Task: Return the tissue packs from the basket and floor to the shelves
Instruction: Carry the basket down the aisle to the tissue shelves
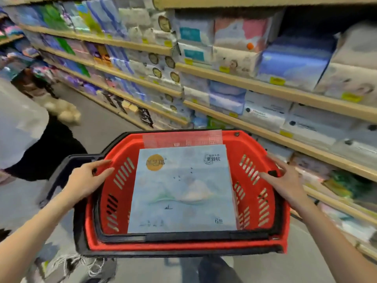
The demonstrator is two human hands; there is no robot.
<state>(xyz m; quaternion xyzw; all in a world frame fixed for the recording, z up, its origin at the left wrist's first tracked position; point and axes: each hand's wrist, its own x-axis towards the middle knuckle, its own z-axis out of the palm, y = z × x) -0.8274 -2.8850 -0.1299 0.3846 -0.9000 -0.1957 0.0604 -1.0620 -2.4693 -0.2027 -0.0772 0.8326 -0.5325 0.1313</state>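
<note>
We're looking down into a red basket (271, 245) with a black rim, and a large pale blue tissue pack (182, 193) lies flat inside it, gold disc printed at its top left corner. Our left hand (86, 179) rests on the basket's left edge, fingers spread and lightly curled over the rim. Our right hand (285, 180) sits on the right edge, fingers open, reaching inward toward the pack but not touching it. Neither hand grips the pack. To the right run wooden shelves (265, 88) stacked with more tissue packs. Another person's sleeve (18, 123) shows at left, blurred
</note>
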